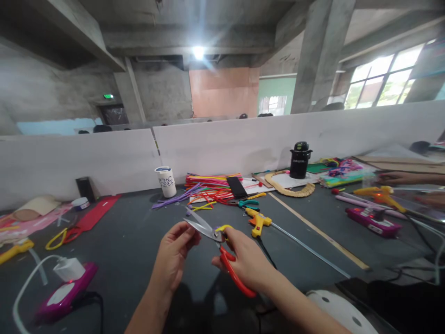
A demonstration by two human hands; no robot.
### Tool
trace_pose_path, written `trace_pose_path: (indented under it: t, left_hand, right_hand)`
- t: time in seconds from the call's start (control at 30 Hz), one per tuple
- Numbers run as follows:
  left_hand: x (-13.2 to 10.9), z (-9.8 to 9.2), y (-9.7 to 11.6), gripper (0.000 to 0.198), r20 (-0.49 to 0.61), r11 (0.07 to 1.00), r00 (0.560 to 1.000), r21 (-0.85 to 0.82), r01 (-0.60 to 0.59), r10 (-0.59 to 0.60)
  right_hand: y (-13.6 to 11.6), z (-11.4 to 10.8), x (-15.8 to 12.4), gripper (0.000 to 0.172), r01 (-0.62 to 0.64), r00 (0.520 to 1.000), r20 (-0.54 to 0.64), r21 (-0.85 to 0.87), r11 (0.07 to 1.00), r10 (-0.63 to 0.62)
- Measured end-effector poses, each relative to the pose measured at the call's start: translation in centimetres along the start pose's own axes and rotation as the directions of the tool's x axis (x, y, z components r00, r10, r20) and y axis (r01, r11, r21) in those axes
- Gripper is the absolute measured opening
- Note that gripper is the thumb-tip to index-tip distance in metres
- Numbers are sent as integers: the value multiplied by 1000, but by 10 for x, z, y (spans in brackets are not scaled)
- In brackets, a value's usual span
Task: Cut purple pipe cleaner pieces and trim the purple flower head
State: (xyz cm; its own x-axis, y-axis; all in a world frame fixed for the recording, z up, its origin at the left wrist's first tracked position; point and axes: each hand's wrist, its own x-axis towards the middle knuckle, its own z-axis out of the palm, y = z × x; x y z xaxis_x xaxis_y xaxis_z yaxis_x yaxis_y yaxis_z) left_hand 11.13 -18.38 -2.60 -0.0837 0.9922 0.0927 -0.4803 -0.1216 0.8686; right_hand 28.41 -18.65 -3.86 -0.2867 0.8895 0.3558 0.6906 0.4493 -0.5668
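Note:
My right hand (248, 260) grips a pair of scissors (203, 228) with a red and a yellow handle. The two blades stand apart and point left, over the dark table. Beside the blade tips, my left hand (175, 253) has thumb and fingers pinched together. Whatever lies between those fingertips is too small or hidden to make out. A small purple bit (188, 212) shows just beyond the blades. To the right of my right hand lies a yellow glue gun (259, 221) with a clear glue stick (309, 249) extending from its back.
Colourful pipe cleaners (208, 183), pliers (248, 203) and a white tumbler (166, 182) sit along the back. A black flask (300, 160) stands further right. Purple power strips (67, 292) lie on both sides. A co-worker's hand (399, 178) is at far right, near another glue gun (380, 195).

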Motion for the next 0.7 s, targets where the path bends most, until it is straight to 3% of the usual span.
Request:
trace_pose_path:
  t: [0.33,0.7]
  left_hand:
    - [-1,-1,3,11,14,996,1000,-85,-17,18]
    - [-1,-1,-2,11,25,990,1000,-141,7,-4]
  right_hand:
    - [-9,11,-2,39,15,998,58,-101,995,-9]
    - [-10,13,-6,41,2,997,82,-87,996,5]
